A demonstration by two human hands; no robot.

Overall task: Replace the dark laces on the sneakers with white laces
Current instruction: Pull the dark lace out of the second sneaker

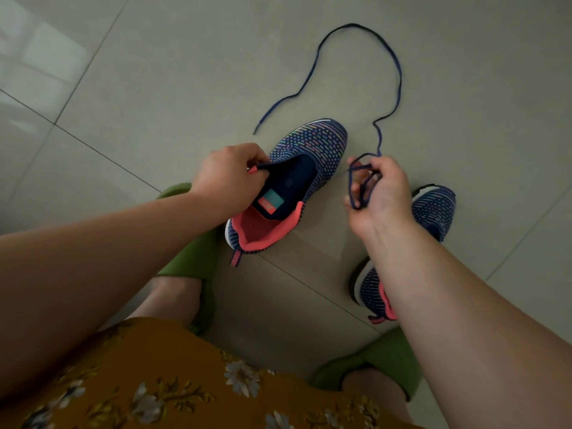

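Grey-green glossy tiles (154, 72), split by thin dark grout lines and catching soft window glare at the upper left, made up the floor where a person sat over a pair of navy knit sneakers flecked with coloured dashes. The left hand (227, 174) gripped the tongue of the near sneaker (297, 168), fingers curled over its edge, tilting the shoe toe-away with its coral collar and heel tab toward the camera; its eyelets carried no lace. A label (268, 202) inside the shoe, teal beside a coral block, bore white lettering too blurred to read. The right hand (376, 193) was raised beside the shoe, fingers curled round several loops of a dark lace (397, 72), whose free length ran from the fist up and away across the tiles in a wide curve, then doubled back to end on the floor just beyond the shoe's toe. The second sneaker (433, 209) lay on the tiles to the right, partly hidden behind the right wrist and forearm, its toe pointing away and its coral heel nearest the person. Green slippers (188, 258) covered both feet, and a mustard floral dress (154, 382) filled the bottom of the view. No white lace could be made out.
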